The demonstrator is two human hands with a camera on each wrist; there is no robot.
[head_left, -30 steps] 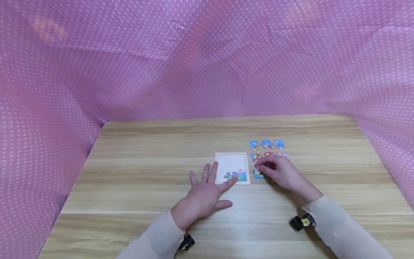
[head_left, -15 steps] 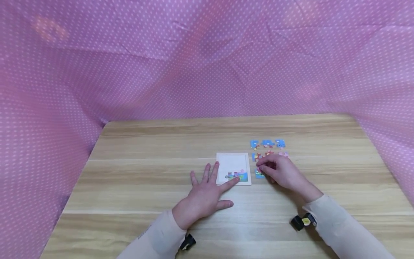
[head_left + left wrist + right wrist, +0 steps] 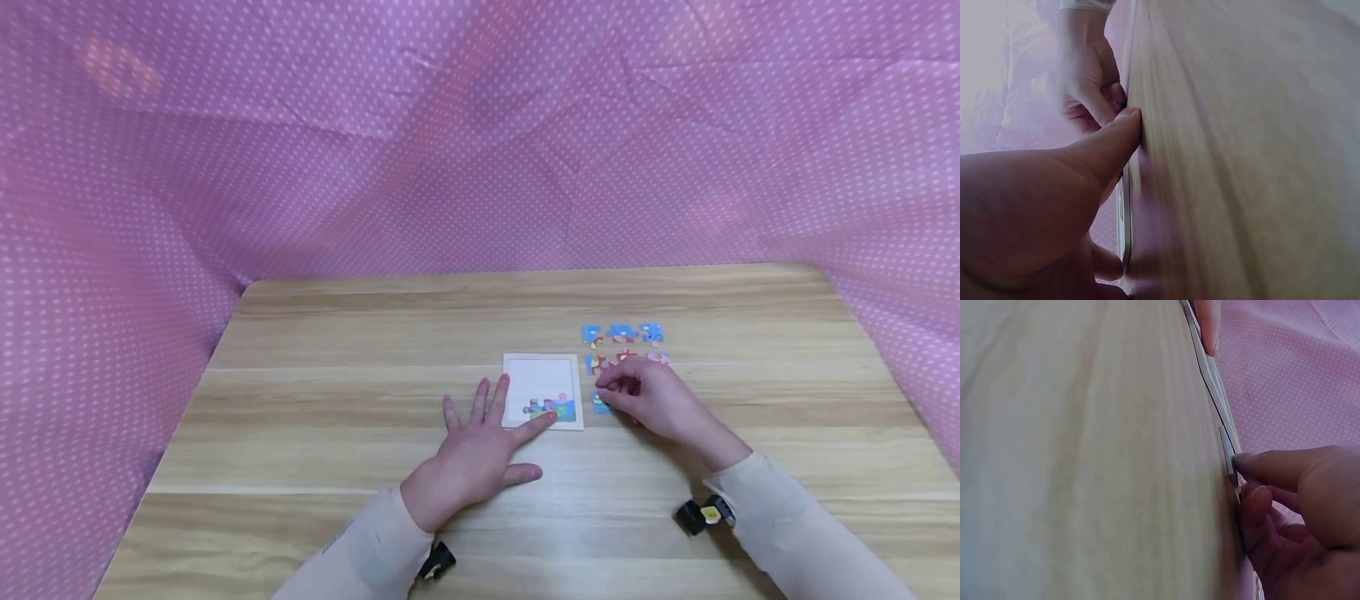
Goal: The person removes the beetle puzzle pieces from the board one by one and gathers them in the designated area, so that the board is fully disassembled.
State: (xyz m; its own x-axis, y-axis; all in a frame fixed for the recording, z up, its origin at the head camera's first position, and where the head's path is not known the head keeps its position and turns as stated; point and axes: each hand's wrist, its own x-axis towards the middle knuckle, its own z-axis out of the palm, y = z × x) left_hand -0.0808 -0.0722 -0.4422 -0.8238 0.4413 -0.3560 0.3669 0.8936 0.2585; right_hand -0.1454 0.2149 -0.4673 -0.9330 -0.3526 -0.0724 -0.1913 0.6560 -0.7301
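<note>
My left hand [image 3: 468, 462] lies with fingers spread at the near left of a square puzzle frame [image 3: 577, 383]. Its index finger rests on a few joined puzzle pieces [image 3: 567, 409] in the frame's lower right corner. To the right of the frame, my right hand [image 3: 660, 402] pinches at a blue and green puzzle piece [image 3: 601, 403] with curled fingers. In the right wrist view the thumb meets the edge of this puzzle piece [image 3: 1227, 450], which is low against the table. The right fingers hide part of the piece.
A row of blue puzzle pieces [image 3: 622, 332] lies behind the right hand. Between them and the hand is another row with red and pink puzzle pieces [image 3: 598, 364], partly covered. A pink dotted cloth [image 3: 480, 167] hangs around the back and sides of the wooden table [image 3: 337, 333].
My right thumb and fingertips have edged slightly left over the puzzle piece, covering more of its top. The left hand keeps its place on the frame.
</note>
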